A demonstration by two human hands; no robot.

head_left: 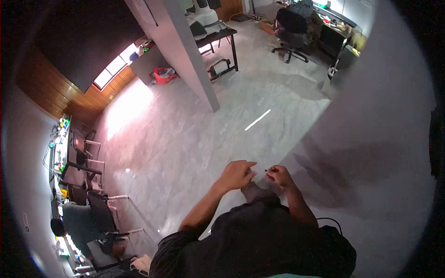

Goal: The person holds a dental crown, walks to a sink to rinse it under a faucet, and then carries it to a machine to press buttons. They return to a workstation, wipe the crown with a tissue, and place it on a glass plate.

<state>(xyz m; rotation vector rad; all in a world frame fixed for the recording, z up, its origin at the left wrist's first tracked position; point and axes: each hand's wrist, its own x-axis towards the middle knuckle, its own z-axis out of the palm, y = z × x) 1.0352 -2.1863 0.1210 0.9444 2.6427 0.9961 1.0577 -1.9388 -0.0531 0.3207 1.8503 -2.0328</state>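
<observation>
My left hand (238, 175) is held out in front of my body at waist height. Its index finger and thumb are apart, and I see nothing between them. A short gap to the right, my right hand (280, 176) is closed in a pinch. At its fingertips a small dark object (266, 171) shows, too small to name. My two hands do not touch each other. Below them are my trouser leg (255, 192) and dark shirt (264, 236).
A grey wall (371, 153) stands close on my right. Ahead is a square pillar (185, 51), with a black table (218, 36) behind it. An office chair (291, 34) is at the far right. On the left, a person (83, 227) sits at a lit workbench (60, 148).
</observation>
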